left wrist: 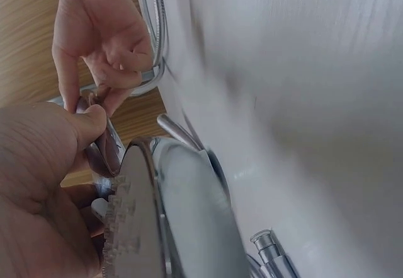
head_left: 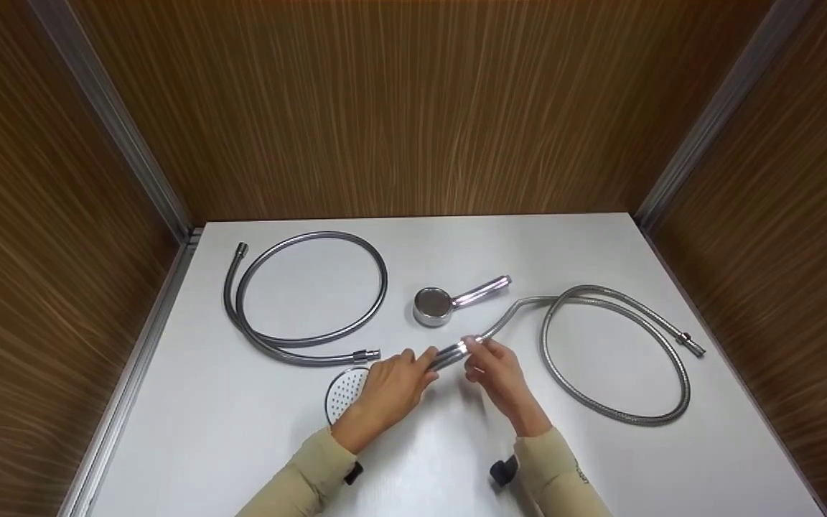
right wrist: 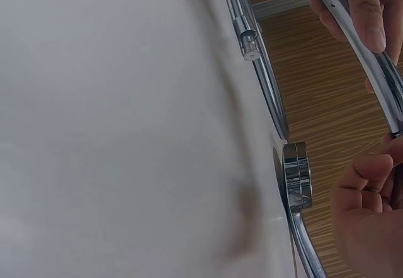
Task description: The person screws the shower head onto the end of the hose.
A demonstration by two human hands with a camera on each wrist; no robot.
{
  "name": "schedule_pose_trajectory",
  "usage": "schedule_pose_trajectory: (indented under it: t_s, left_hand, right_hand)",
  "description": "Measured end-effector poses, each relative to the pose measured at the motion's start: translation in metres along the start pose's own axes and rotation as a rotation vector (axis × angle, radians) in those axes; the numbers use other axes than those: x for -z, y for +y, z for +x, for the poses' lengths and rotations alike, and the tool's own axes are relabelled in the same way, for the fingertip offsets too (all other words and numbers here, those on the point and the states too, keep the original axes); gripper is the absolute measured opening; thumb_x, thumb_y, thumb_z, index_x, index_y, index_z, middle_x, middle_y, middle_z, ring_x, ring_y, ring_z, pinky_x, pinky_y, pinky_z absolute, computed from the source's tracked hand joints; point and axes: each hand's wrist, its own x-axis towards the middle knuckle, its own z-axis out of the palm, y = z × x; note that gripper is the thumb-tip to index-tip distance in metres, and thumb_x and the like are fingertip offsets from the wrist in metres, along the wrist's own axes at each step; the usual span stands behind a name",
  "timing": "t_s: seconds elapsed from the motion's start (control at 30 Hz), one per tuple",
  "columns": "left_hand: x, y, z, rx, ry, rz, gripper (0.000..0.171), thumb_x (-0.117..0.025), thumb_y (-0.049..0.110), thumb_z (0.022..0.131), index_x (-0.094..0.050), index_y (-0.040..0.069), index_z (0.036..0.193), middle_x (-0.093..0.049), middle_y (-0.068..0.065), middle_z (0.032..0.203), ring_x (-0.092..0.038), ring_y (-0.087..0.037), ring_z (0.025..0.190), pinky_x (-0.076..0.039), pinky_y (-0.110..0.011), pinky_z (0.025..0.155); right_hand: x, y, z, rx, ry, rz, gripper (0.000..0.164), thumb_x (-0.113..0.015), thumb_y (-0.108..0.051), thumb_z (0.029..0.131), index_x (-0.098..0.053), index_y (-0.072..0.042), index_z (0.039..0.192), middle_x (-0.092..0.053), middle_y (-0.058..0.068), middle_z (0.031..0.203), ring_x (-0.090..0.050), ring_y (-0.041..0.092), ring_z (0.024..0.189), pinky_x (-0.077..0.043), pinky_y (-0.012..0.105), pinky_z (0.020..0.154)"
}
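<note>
My left hand [head_left: 393,384] grips the chrome handle of a shower head [head_left: 345,395] whose round white face, dotted with nozzles, shows beside the wrist. At the handle's far end, my right hand [head_left: 497,370] pinches the joint where a ribbed metal shower hose [head_left: 618,413] meets it. Fingers cover that joint, so how the two parts sit together is hidden. From there the hose runs right into a loop on the table. In the right wrist view the chrome handle [right wrist: 362,48] spans between both hands, above the table.
A second, smaller shower head [head_left: 433,305] lies behind my hands. To the left, a darker grey hose [head_left: 313,339] is coiled, its chrome end fitting [head_left: 367,355] near the held shower head. Wood-grain panels [head_left: 413,108] enclose the white table [head_left: 205,445] on three sides.
</note>
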Motion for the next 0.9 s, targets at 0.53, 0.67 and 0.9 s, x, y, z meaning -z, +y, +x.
schedule_pose_trajectory:
  t_s: [0.53,0.67,0.9]
  left_hand:
    - [0.0006,-0.0013,-0.0003,0.012,-0.014,-0.019,0.035,-0.066,0.035,0.104,-0.064,0.018,0.133,-0.064,-0.006,0.080,-0.061,-0.021,0.062,-0.047,-0.033,0.052]
    - [-0.0005,-0.0016,-0.0013,0.002,-0.009,-0.007,0.035,-0.065,0.036,0.104,-0.064,0.018,0.134,-0.063,-0.006,0.080,-0.061,-0.021,0.062,-0.047,-0.033,0.052]
    - [-0.0016,-0.0020,-0.0019,-0.007,0.023,-0.003,0.036,-0.066,0.036,0.104,-0.065,0.017,0.134,-0.062,-0.006,0.078,-0.061,-0.021,0.061,-0.047,-0.033,0.051]
  right_hand:
    - [-0.0013,0.0001,-0.0018,0.012,-0.011,-0.012,0.018,-0.063,-0.012,0.105,-0.071,0.001,0.115,-0.060,0.001,0.086,-0.053,0.013,0.071,-0.047,0.025,0.063]
    - [-0.0007,0.0014,-0.0019,0.013,-0.010,-0.036,0.015,-0.063,-0.014,0.105,-0.070,-0.002,0.110,-0.060,0.001,0.086,-0.053,0.013,0.072,-0.047,0.025,0.063]
    - [-0.0007,0.0028,0.0006,0.020,-0.009,-0.067,0.013,-0.066,-0.017,0.104,-0.068,-0.005,0.102,-0.061,0.001,0.085,-0.054,0.013,0.071,-0.047,0.025,0.063]
